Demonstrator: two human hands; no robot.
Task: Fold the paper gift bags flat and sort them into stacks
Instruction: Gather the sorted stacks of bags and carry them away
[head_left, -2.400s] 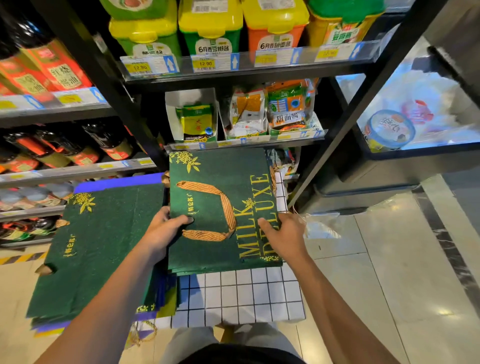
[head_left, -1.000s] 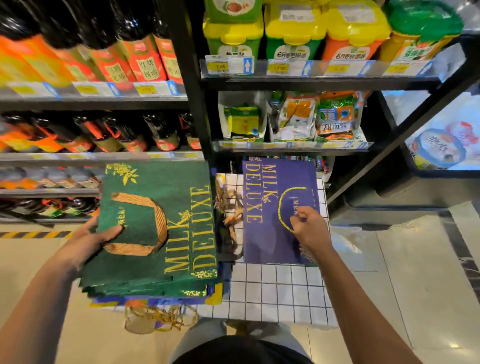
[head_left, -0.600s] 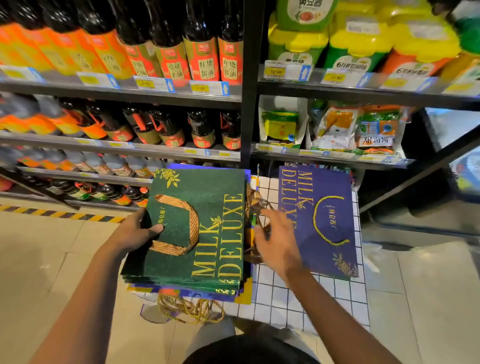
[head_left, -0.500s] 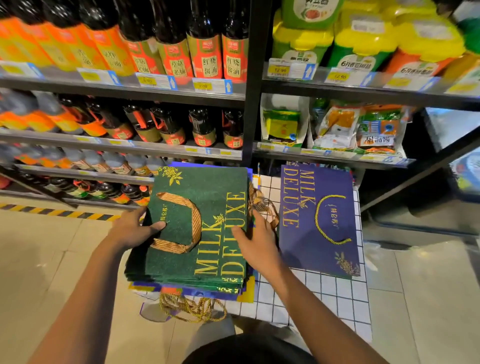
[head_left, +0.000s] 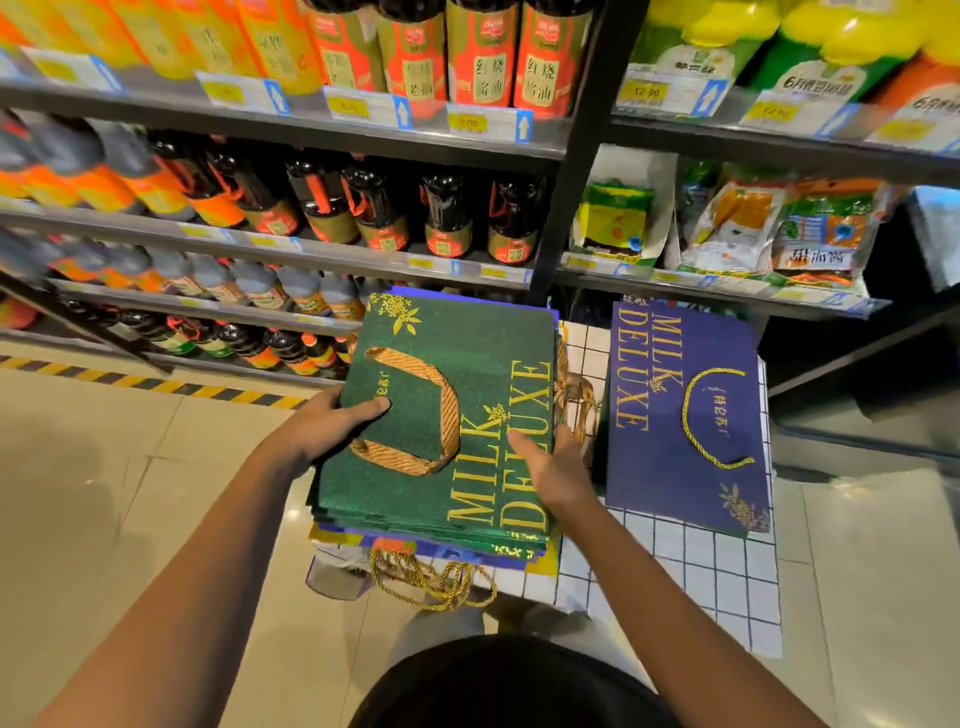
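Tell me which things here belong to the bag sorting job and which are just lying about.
Part of the job:
green bag stack, held by left hand and right hand
purple bag
white grid surface

Just lying about:
sauce bottles
pouches
price tags

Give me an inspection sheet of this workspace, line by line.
Surface: white grid-patterned table, bare at its near right part.
Job's things: green bag stack, flat, "MILK DELUXE" face up, sitting on bags of other colours that show at its near edge; purple bag, flat, alone to the right of the stack.
Clutter: loose gold cord handles hanging off the near edge under the stack.
Hands: left hand grips the stack's left edge, thumb on top; right hand rests on the stack's right side, fingers straight.
Cables: nothing seen.
Surroundings: store shelves with sauce bottles, packets and price tags; tiled floor.
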